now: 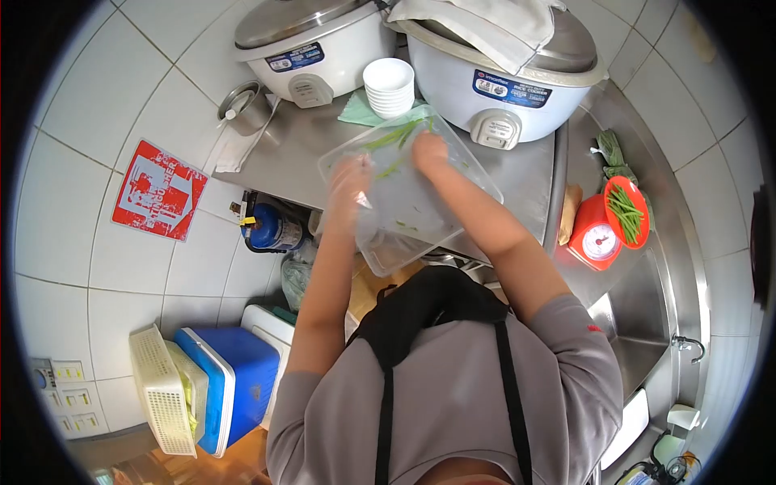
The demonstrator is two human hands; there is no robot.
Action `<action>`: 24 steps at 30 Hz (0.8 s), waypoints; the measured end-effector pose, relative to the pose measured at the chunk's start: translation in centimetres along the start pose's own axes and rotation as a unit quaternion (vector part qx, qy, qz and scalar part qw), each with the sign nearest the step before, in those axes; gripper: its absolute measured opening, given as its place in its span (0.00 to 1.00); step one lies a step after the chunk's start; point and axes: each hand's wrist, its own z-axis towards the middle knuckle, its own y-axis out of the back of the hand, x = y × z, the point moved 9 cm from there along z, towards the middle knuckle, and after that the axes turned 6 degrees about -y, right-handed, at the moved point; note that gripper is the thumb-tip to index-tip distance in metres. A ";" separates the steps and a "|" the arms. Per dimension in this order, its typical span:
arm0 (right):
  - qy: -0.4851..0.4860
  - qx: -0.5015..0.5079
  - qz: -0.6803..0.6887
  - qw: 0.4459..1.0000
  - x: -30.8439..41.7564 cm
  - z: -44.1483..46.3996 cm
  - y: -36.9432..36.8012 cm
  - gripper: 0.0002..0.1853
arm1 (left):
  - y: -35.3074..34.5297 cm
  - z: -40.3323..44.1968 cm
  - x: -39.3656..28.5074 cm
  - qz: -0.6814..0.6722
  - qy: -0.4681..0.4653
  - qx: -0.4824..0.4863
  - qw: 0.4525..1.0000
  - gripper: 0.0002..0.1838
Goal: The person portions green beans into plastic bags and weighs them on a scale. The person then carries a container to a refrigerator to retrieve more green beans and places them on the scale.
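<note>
A clear plastic container (pixel 420 212) sits tilted over the front edge of the steel counter, with several green beans (pixel 394 139) scattered on its bottom. My left hand (pixel 352 176) is over its left side, smeared by motion, and a shiny clear film, perhaps a plastic glove, shows around it. Deeper inside, my right hand (pixel 429 150) is curled down beside the beans near the far wall. Its fingertips are hidden, so what it grips cannot be made out. Just beyond the container stands a stack of white bowls (pixel 389 85) on a green cloth (pixel 358 110).
Two large rice cookers (pixel 517 89) stand at the back, one with a cloth (pixel 485 28) on its lid. A metal pot (pixel 249 109) is at left. On the right, a red scale (pixel 596 241) and a red bowl of green beans (pixel 626 212) sit by the sink (pixel 634 311). A blue cooler (pixel 230 384) is lower left.
</note>
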 end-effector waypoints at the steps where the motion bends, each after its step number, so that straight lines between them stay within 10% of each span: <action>1: -0.029 -0.009 0.022 0.999 -0.4 0.4 0.2 0.11 | -1.0 0.9 0.4 0.028 0.003 0.038 0.999 0.13; 13: 0.197 0.205 -0.017 0.959 -1.3 -2.5 0.4 0.14 | -6.2 4.3 1.3 0.195 0.000 0.120 0.973 0.10; 19: 0.075 0.187 0.203 0.958 -3.2 -2.6 2.3 0.15 | -1.5 4.6 1.7 0.082 0.060 0.111 0.989 0.11; 24: 0.063 0.311 0.609 0.727 1.4 -7.1 3.9 0.11 | 1.1 3.5 -0.7 -0.247 0.111 0.064 0.960 0.15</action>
